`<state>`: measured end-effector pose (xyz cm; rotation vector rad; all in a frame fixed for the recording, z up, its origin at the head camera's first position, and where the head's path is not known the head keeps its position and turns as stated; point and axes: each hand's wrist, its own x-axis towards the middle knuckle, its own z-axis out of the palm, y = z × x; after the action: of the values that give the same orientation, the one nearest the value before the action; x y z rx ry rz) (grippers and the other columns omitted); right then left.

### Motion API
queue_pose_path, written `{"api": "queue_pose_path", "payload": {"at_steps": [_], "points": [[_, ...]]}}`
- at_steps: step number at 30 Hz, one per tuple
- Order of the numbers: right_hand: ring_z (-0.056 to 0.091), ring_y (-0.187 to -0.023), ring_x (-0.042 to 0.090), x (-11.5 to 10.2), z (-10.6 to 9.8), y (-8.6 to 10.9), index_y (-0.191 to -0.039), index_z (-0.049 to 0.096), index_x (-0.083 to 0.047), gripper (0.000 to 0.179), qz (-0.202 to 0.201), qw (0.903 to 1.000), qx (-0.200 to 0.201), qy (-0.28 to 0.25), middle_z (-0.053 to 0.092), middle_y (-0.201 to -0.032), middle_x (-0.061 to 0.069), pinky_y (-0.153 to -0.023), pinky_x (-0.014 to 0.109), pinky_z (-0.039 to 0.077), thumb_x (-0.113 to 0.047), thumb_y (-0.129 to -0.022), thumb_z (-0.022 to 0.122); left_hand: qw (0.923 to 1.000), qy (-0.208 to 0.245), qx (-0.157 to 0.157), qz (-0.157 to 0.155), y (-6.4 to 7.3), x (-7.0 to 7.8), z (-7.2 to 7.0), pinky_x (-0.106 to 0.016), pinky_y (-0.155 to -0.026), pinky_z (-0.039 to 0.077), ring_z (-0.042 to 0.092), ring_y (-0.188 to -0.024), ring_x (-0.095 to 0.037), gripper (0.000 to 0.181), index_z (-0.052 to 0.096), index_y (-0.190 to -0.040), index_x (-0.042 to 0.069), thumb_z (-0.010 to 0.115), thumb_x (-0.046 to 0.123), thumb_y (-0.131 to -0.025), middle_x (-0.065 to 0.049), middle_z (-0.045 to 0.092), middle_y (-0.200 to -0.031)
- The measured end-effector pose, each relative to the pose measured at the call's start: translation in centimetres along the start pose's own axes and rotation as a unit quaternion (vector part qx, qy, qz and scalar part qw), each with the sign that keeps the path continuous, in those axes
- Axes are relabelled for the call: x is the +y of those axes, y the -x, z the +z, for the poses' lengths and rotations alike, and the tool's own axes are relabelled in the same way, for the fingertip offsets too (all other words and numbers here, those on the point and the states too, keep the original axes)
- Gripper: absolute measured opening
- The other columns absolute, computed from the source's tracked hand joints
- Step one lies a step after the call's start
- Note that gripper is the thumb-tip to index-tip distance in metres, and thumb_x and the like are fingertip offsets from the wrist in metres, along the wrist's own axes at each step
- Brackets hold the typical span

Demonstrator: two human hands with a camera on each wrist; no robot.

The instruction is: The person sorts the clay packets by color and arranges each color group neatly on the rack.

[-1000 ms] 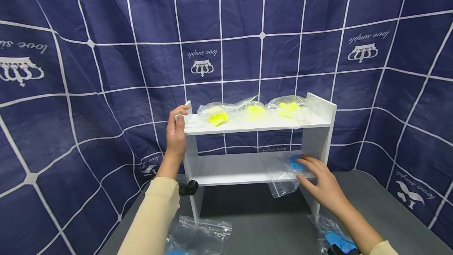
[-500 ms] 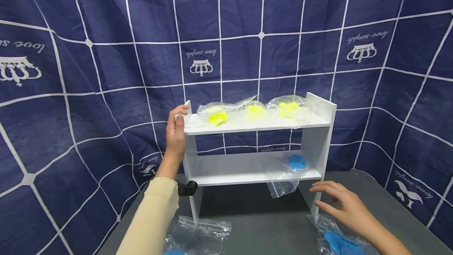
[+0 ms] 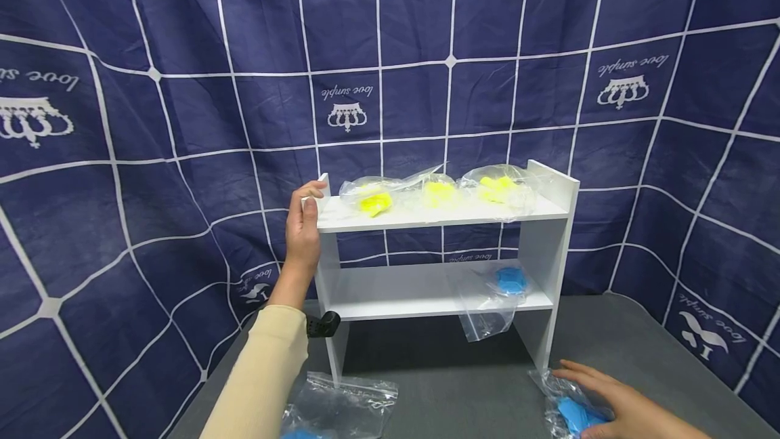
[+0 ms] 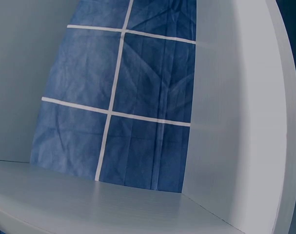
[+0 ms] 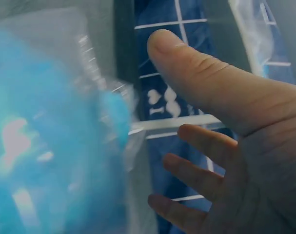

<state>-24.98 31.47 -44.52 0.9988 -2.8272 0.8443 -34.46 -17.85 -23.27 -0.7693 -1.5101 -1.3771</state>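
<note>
My left hand (image 3: 302,229) grips the upper left side of a white two-tier shelf (image 3: 420,290), its thumb on the front. The left wrist view shows only the shelf's inside panels and board. My right hand (image 3: 630,408) is over a clear plastic bag (image 3: 551,391) holding a blue lump (image 3: 575,417), low on the right. In the right wrist view, that hand (image 5: 265,141) has its thumb and fingers spread beside the blurred blue bag (image 5: 55,131), apart from it. Another clear bag (image 3: 487,317) with a blue lump (image 3: 510,280) lies on the lower tier, its end hanging over the front edge.
On the top tier lie clear bags with yellow lumps (image 3: 376,204). A further zip bag (image 3: 359,402) with something blue lies on the grey table (image 3: 451,385), front left. Blue checked cloth (image 3: 414,32) hangs behind and along both sides.
My right hand has left the bagged blue lump on the lower tier and come down to the right, over the bag on the table. My left hand has stayed on the shelf.
</note>
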Motion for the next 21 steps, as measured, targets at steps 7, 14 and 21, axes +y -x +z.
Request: {"api": "queue_pose_path", "payload": {"at_steps": [7, 14, 21], "points": [[0.054, -0.118, 0.007, 3.3, 1.5, 0.3, -0.136, 0.051, -0.014, 0.065, -0.109, 0.9899, 0.032, 0.085, 0.055, -0.135, 0.005, -0.077, 0.026, 0.050, -0.029, -0.078, 0.076, 1.0000, -0.005, 0.000, -0.002, 0.2, 0.0, 0.0, -0.023, -0.106, 0.029, 0.046, -0.123, -0.036, 0.021, 0.043, -0.101, -0.016, 0.032, 0.001, -0.099, -0.036, 0.051, -0.122], [0.054, -0.108, -0.004, 4.7, 2.3, 0.3, -0.133, 0.053, -0.024, 0.056, -0.109, 0.9880, 0.039, 0.102, 0.061, -0.127, -0.007, -0.069, 0.019, 0.042, -0.033, -0.082, 0.073, 1.0000, -0.001, 0.002, 0.001, 0.1, -0.6, -0.2, -0.024, -0.107, 0.029, 0.046, -0.125, -0.034, 0.021, 0.042, -0.101, -0.017, 0.031, 0.001, -0.099, -0.036, 0.050, -0.122], [0.052, -0.101, -0.004, 4.6, 2.9, 0.3, -0.133, 0.053, -0.026, 0.056, -0.077, 0.9909, 0.035, 0.105, 0.063, -0.121, -0.009, -0.067, 0.019, 0.039, -0.039, -0.082, 0.071, 1.0000, -0.002, 0.002, 0.009, 0.0, -3.1, -0.5, -0.026, -0.109, 0.028, 0.047, -0.126, -0.024, 0.023, 0.045, -0.103, -0.011, 0.033, 0.008, -0.101, -0.026, 0.054, -0.124]]}}
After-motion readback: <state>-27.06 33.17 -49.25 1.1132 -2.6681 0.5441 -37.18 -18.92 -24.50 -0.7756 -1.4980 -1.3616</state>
